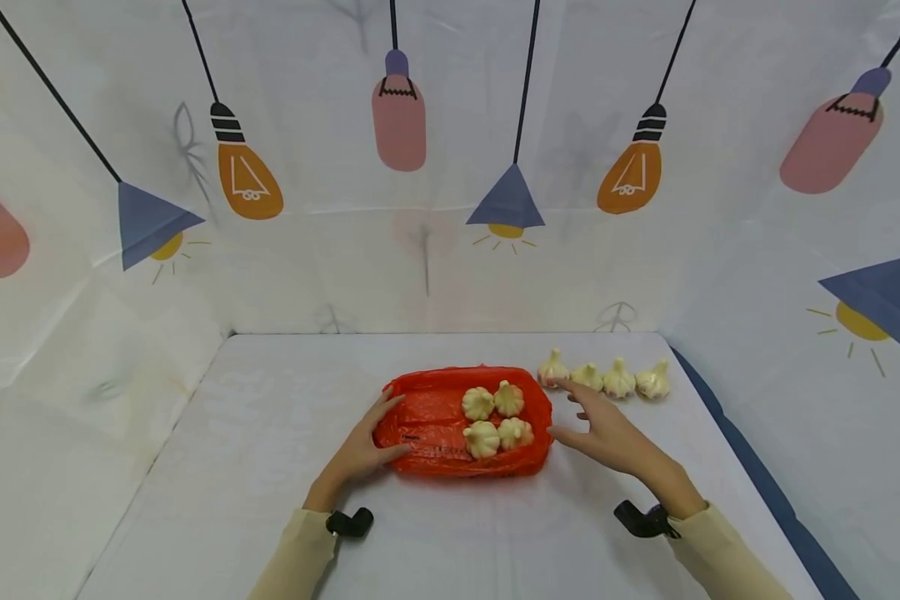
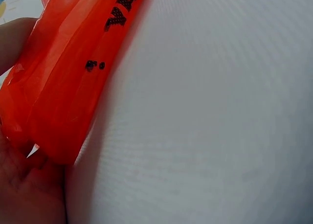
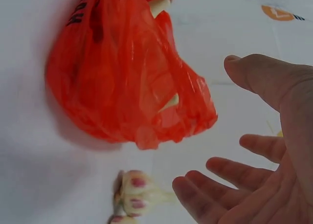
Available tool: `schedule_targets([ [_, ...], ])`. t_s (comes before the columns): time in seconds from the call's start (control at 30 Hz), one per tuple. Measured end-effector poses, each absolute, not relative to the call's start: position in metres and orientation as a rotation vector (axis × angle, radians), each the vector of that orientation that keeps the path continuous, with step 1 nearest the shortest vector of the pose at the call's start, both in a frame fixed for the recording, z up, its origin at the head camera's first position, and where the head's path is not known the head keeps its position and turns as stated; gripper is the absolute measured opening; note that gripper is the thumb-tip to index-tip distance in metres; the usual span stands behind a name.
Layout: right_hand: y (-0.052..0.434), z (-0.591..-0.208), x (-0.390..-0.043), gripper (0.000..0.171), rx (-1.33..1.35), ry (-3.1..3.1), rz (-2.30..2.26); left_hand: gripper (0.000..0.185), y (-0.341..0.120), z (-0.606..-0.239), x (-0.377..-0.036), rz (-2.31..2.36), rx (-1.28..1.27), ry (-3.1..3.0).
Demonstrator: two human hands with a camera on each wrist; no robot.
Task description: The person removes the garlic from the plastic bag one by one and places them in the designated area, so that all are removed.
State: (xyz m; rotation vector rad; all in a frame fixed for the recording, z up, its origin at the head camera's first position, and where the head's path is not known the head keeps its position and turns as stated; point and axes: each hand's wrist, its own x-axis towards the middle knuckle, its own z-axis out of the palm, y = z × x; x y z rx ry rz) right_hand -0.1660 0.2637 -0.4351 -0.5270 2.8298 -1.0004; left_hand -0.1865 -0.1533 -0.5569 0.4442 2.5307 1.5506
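Resting on the white cloth-covered worktop (image 1: 270, 467), a crinkled orange-red plastic bag (image 1: 427, 421) lies open and flat near the middle, printed with dark lettering along its near edge. Four pale whole garlic bulbs (image 1: 495, 417) sit inside it, clustered toward its right half. The left hand (image 1: 363, 446) presses against the bag's left end, its fingers (image 1: 390, 404) straight and spread along the plastic, the thumb low at the near corner. The right hand (image 1: 603, 429) hovers just beside the bag's right end, fingers (image 3: 220, 168) relaxed and spread, holding nothing; the fingertips point toward a row of four more pale garlic bulbs (image 1: 603, 377) lined up on the worktop just behind it. Printed lamp and bulb shapes cover the white backdrop (image 1: 450, 250) around the worktop.
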Motion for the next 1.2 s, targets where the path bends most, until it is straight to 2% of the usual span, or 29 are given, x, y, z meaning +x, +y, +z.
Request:
schedule_targets([
  [0.3, 0.239, -0.428, -0.177, 0.081, -0.637, 2.77, -1.001, 0.088, -0.155, -0.557, -0.187, 1.56, 0.452, 2.533],
  [0.63, 0.216, -0.421, -0.185, 0.07, -0.795, 2.767, -0.837, 0.087, -0.155, -0.559, -0.189, 1.553, 0.454, 2.535],
  [1.2, 0.196, -0.416, -0.197, 0.066, -0.86, 2.697, -0.824, 0.087, -0.153, -0.559, -0.188, 1.58, 0.455, 2.503],
])
